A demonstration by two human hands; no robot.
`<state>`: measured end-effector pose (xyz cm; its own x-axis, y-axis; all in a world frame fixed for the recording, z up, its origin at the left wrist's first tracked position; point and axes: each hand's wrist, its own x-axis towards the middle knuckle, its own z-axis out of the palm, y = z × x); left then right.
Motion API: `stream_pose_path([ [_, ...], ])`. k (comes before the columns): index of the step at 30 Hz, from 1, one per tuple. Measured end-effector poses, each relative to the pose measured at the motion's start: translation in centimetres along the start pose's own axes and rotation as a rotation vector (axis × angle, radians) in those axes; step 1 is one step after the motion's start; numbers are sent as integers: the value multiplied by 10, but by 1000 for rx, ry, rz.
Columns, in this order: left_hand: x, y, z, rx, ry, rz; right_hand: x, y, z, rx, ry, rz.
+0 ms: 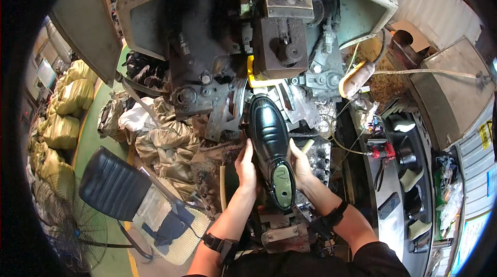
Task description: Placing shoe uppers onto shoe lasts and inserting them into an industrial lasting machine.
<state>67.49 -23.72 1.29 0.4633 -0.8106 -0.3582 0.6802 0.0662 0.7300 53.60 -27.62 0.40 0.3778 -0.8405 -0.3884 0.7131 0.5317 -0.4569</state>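
One black leather shoe (pixel 269 127), olive-green last (pixel 282 185) showing in its opening, toe away from the person. Both grips closed on it: left hand (pixel 245 167) on its left flank, right hand (pixel 302 166) on its right, thumbs forward. Shoe lies between the grips, toe just ahead of them, near the yellow bracket (pixel 252 71) and steel plates (pixel 297 102); contact there can't be told. To do it well: press evenly both sides, square toe to plates, no twist, fingertips back from the metal; glossy upper probably scuffs easily. Further ahead of the grips: dark metal block (pixel 274 52). Well right: red tool (pixel 382 150), kind unclear. Well left: black ribbed chair back (pixel 111 185).
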Motion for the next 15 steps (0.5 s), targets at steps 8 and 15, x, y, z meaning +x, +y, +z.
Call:
stream_pose_path([
  [8, 18, -26, -16, 374, 177, 311, -1, 8, -2, -177, 113, -287],
  [15, 7, -19, -11, 288, 192, 236, -9, 8, -2, -216, 136, -297],
])
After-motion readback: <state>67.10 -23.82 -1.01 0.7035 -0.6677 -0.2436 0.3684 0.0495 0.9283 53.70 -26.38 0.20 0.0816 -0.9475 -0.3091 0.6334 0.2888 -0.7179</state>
